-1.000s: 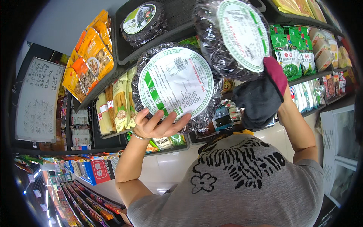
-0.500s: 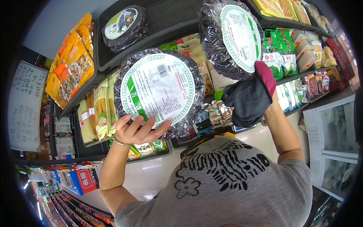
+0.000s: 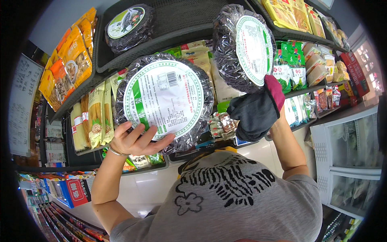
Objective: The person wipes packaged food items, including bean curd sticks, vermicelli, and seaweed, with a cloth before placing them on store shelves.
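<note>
My bare left hand [image 3: 139, 139] grips a round, flat, plastic-wrapped pack of dark dried seaweed [image 3: 121, 101] by its lower edge. Its fingers lie spread across the big white and green label, which faces me. A second pack like it [image 3: 225, 52] stands tilted on the right, its label turned partly aside. Under its lower edge is my right hand [image 3: 256, 115], covered in dark grey and maroon cloth like a glove. The maroon part touches the pack's rim; the fingers' shapes are hidden. A third round pack [image 3: 133, 26] lies in the black shelf tray [image 3: 173, 30].
Orange bags [image 3: 70, 60] line the left shelf, with long noodle packs [image 3: 96, 115] below. Green and white bags [image 3: 290, 64] fill the right shelf. A glass-door fridge [image 3: 350, 149] stands at right and a whiteboard [image 3: 26, 105] at left.
The view has shifted slightly, and both packs and my hands appear a little lower and further left. The right pack has turned a little, so its label looks narrower. Both hands stay at their packs.
</note>
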Available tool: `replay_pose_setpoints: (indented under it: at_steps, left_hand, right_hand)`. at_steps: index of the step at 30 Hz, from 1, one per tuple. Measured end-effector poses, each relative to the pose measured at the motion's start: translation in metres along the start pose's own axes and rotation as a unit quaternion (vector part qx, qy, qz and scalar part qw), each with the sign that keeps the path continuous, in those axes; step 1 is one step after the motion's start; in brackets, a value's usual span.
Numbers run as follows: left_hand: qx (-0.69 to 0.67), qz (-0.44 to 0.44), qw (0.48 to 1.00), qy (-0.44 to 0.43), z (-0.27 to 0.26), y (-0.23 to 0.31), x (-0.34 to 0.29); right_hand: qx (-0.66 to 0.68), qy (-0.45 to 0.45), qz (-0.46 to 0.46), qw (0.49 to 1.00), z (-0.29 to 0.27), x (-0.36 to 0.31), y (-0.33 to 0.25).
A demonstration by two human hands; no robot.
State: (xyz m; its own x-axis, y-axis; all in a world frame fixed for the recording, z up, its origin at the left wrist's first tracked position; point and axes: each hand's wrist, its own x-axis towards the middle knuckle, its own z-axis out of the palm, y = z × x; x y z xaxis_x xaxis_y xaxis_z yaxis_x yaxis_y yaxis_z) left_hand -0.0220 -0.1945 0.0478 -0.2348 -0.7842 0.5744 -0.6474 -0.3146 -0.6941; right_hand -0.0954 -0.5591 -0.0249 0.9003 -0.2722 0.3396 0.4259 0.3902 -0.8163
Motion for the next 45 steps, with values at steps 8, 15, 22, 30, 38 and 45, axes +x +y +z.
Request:
replay_pose_setpoints:
  at_steps: [8,15,22,30,38,45]
  left_hand:
    - [-0.003,-0.002,1.000,0.010,0.000,0.000,0.003]
    - [0.000,0.000,1.000,-0.006,-0.001,0.000,0.003]
    - [-0.024,0.002,1.000,-0.005,-0.002,0.002,-0.001]
    - [-0.126,-0.095,0.987,-0.041,0.004,-0.006,-0.001]
    - [-0.489,-0.736,0.468,0.023,0.026,0.009,-0.010]
    - [-0.590,-0.738,0.302,0.126,0.040,0.065,-0.005]
  right_hand:
    - [0.133,0.046,0.090,0.986,-0.001,-0.001,0.000]
    - [0.137,0.042,0.083,0.986,-0.001,-0.004,0.000]
    - [0.080,0.104,0.137,0.982,0.009,-0.003,-0.010]
    - [0.155,0.160,0.186,0.957,-0.010,-0.006,0.003]
    - [-0.040,0.002,0.154,0.987,0.015,-0.008,-0.012]
    - [-0.105,-0.093,0.171,0.975,0.027,-0.014,-0.014]
